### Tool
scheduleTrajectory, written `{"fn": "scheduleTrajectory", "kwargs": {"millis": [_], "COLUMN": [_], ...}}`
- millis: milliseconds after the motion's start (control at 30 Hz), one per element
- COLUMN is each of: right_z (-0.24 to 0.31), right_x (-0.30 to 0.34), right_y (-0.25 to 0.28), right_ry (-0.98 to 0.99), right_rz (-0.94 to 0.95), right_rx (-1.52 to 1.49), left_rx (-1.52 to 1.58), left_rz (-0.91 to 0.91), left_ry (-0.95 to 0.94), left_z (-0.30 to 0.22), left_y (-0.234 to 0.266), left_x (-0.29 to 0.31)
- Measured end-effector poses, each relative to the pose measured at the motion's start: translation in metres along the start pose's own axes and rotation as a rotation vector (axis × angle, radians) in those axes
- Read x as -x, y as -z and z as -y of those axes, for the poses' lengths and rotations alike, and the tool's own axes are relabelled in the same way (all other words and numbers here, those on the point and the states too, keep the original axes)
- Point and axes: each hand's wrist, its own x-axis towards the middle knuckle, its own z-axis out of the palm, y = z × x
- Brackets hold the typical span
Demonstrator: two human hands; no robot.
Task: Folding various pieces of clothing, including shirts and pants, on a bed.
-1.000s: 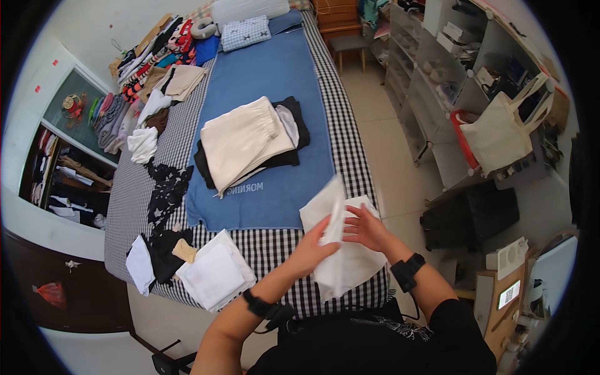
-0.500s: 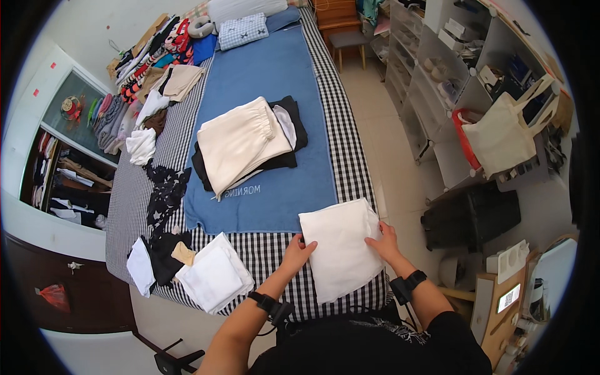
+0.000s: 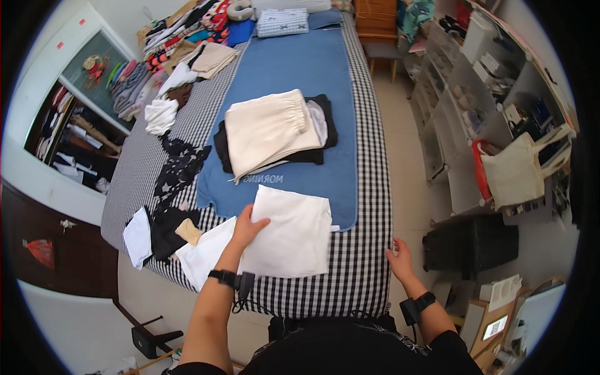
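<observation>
A folded white garment [image 3: 292,234] lies near the front of the bed, partly over the edge of the blue mat. My left hand [image 3: 249,230] grips its left edge, thumb on top and fingers underneath. At the bed's right edge, my right hand [image 3: 400,257] is off the cloth, fingers loosely apart and holding nothing. Another folded white cloth [image 3: 201,253] lies to the left, partly hidden by my left arm and the garment. Farther up the mat, folded cream trousers [image 3: 269,128] top a small stack with dark clothing.
A checked bedsheet [image 3: 369,187] surrounds the blue mat [image 3: 306,69]. Down the left side lie a black patterned cloth [image 3: 181,165], a small yellow cloth [image 3: 188,231] and heaped clothes [image 3: 181,37]. Beyond the right edge stand clear-fronted shelves [image 3: 444,119] and a black bin [image 3: 472,244].
The folded white garment has shifted left, held by my left hand, and now overlaps the other white cloth's side. My right hand has let go of it. The view has turned slightly.
</observation>
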Motion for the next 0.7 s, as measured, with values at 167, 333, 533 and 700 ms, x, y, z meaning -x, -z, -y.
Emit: {"fn": "scheduleTrajectory", "kwargs": {"millis": [167, 333, 533, 700], "right_z": [0.103, 0.180, 0.213, 0.192], "right_x": [-0.024, -0.066, -0.118, -0.134], "right_y": [-0.043, -0.098, -0.161, -0.176], "right_ry": [0.516, 0.767, 0.674, 0.693], "right_rz": [0.176, 0.306, 0.399, 0.400], "right_rx": [0.106, 0.247, 0.440, 0.597], "left_rx": [-0.462, -0.517, -0.425, -0.409], "left_rz": [-0.240, -0.392, -0.463, -0.386], "left_ry": [-0.093, -0.026, 0.086, 0.184], "left_z": [0.100, 0.080, 0.094, 0.079], "left_y": [-0.008, -0.027, -0.011, -0.007], "left_x": [0.002, 0.060, 0.068, 0.064]}}
